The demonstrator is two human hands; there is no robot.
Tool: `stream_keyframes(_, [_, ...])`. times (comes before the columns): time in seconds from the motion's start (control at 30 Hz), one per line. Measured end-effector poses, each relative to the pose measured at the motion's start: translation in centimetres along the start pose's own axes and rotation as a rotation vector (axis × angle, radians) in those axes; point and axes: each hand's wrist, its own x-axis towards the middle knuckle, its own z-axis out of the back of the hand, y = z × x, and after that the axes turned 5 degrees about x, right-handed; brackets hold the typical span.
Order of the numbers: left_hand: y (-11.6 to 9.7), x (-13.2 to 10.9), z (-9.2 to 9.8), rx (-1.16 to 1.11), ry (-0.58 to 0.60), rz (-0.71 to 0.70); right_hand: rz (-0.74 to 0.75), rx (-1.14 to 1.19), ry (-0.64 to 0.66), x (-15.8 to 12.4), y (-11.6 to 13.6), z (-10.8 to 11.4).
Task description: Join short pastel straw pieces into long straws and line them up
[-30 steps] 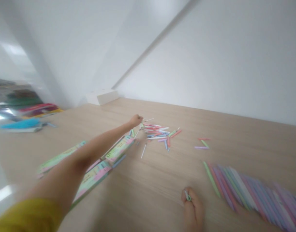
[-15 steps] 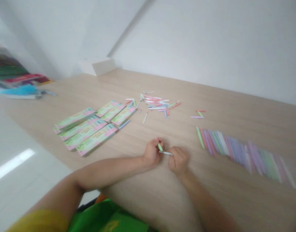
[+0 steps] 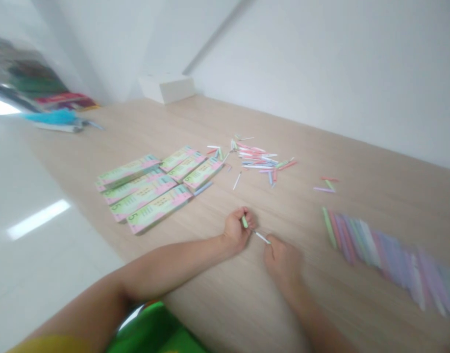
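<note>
Right hand [image 3: 284,261] sits farther from the left hand [image 3: 237,231] than before, pinching a white stick [image 3: 262,237], while the left clenches a green tube [image 3: 244,222], apparently steadying it, contact blurred.

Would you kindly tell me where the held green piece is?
Near the head view's centre, the green piece is in the left hand, left of the held white stick.

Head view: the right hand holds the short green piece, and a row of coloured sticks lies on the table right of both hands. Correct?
One slip: the head view shows the short green piece in the left hand; the right hand holds a thin white piece. The row of coloured sticks does lie on the table, right of both hands.
</note>
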Motion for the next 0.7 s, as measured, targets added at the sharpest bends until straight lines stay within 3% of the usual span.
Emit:
stream_keyframes(0.2, [1.05, -0.49, 0.38, 0.078, -0.015, -0.116, 0.018, 0.006, 0.053, -0.39, 0.20, 0.15])
stream_keyframes(0.7, [1.04, -0.93, 0.65, 0.121, 0.015, -0.179, 0.076, 0.024, 0.037, -0.29, -0.32, -0.25])
